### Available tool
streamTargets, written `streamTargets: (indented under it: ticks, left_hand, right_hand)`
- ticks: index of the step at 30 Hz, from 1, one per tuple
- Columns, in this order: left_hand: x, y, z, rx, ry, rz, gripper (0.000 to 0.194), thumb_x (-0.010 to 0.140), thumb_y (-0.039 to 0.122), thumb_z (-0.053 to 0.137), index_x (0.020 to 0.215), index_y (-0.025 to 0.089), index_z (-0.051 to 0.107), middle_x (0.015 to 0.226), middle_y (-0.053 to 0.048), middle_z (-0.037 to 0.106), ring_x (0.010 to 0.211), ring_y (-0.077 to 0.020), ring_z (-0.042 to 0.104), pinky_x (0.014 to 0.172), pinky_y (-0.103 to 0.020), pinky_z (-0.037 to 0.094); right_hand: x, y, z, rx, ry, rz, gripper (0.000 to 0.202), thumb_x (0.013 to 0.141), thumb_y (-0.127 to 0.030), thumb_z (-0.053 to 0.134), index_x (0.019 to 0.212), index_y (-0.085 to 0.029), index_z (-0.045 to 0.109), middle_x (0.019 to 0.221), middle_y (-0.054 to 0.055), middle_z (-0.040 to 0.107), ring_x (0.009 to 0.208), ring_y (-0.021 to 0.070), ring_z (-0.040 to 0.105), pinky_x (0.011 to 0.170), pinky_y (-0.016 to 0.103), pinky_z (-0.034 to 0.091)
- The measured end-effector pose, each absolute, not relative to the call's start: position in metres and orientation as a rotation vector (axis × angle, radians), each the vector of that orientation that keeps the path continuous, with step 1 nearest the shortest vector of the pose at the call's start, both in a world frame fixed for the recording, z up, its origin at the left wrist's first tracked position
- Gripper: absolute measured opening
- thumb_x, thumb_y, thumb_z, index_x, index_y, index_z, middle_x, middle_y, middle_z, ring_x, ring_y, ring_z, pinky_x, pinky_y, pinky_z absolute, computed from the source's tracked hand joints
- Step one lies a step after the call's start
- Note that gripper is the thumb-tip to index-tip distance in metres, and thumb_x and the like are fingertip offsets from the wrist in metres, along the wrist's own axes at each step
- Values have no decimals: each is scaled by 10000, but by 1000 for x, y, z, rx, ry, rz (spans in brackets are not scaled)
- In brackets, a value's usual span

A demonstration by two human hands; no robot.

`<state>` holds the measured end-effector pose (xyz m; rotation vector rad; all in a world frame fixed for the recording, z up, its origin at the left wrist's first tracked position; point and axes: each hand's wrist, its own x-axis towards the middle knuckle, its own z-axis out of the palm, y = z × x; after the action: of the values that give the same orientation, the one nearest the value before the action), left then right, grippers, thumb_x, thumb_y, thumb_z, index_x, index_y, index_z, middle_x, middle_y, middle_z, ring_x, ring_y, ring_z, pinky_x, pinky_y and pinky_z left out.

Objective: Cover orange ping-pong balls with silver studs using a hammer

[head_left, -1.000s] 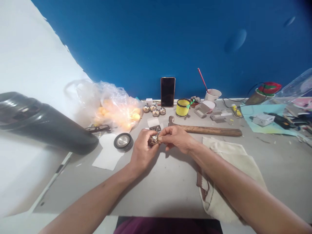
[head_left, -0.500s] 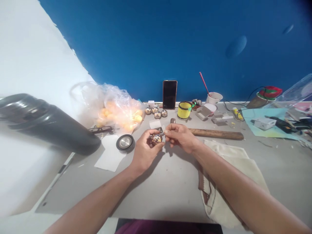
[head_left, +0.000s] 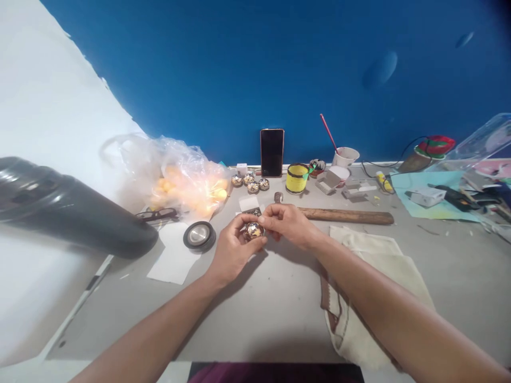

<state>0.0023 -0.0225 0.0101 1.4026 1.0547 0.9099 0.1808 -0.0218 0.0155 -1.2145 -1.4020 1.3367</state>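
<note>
A shiny ball covered in mirror-like pieces is gripped between the thumb and fingers of my left hand. My right hand is pinched closed, its fingertips touching the ball's upper right side. Whatever is in that pinch is too small to make out. Just behind the hands lies a small open box with shiny bits, partly hidden by my fingers. Several similar shiny balls sit together farther back. A hammer with a wooden handle lies behind my right hand.
A dark bottle leans in from the left, near a round black lid on white paper. A plastic bag of orange balls stands behind. A phone rests against the wall, beside a yellow pot. Beige cloth lies under my right forearm.
My right hand has moved left, bringing its pinched fingertips from just beside the ball onto it. My left hand still holds the ball. The whole view has shifted slightly.
</note>
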Motion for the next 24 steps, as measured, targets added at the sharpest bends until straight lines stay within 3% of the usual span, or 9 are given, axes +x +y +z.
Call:
streamTargets:
  ticks: [3, 6, 8, 10, 12, 17, 24]
  left_hand:
    - [1, -21, 10, 1300, 994, 904, 431, 697, 257, 793, 1076, 179, 603, 809, 7, 675, 636, -137, 641, 636, -289, 552]
    - [0, -20, 9, 1230, 964, 901, 430, 715, 258, 773, 1099, 185, 592, 832, -10, 689, 671, -157, 668, 665, -313, 561]
    - [-1, -20, 9, 1230, 975, 896, 427, 716, 255, 767, 1101, 186, 596, 845, -18, 696, 657, -152, 660, 660, -313, 552]
    - [-1, -19, 10, 1241, 998, 893, 428, 712, 249, 759, 1107, 187, 607, 833, -14, 691, 640, -142, 640, 646, -302, 535]
    - [-1, -19, 11, 1260, 1028, 889, 428, 698, 234, 754, 1103, 187, 624, 793, 2, 666, 627, -127, 604, 623, -276, 504]
    - [-1, -18, 12, 1320, 1103, 842, 439, 681, 246, 754, 1105, 191, 653, 710, 40, 586, 588, -109, 513, 558, -241, 417]
    - [0, -15, 8, 1352, 1155, 831, 453, 687, 263, 740, 1124, 189, 647, 740, 36, 603, 615, -114, 509, 602, -251, 417]
  right_hand:
    - [189, -19, 19, -1344, -1408, 1118, 325, 841, -489, 677, 732, -199, 578, 646, -27, 628, 517, 106, 520, 509, 246, 395]
    - [204, -17, 25, -1545, -1538, 791, 210, 845, -369, 652, 738, -199, 593, 728, -2, 678, 639, 137, 588, 603, 262, 424]
    - [217, -15, 28, -1682, -1735, 615, 137, 804, -312, 695, 879, -203, 659, 893, 21, 728, 791, 171, 638, 682, 277, 433]
    - [229, -13, 29, -1859, -1921, 482, 263, 763, -314, 752, 992, -213, 673, 1020, 46, 731, 906, 207, 645, 701, 285, 414]
    - [237, -11, 29, -1998, -2044, 416, 288, 757, -338, 775, 995, -216, 671, 1071, 60, 720, 972, 231, 636, 692, 287, 391]
    - [236, -9, 27, -2130, -2121, 417, 58, 842, -237, 659, 900, -228, 660, 1026, 38, 716, 937, 210, 632, 658, 286, 348]
    - [244, -3, 16, -2199, -2140, 258, 250, 830, -360, 726, 1003, -197, 648, 1114, 100, 694, 1060, 265, 614, 745, 308, 390]
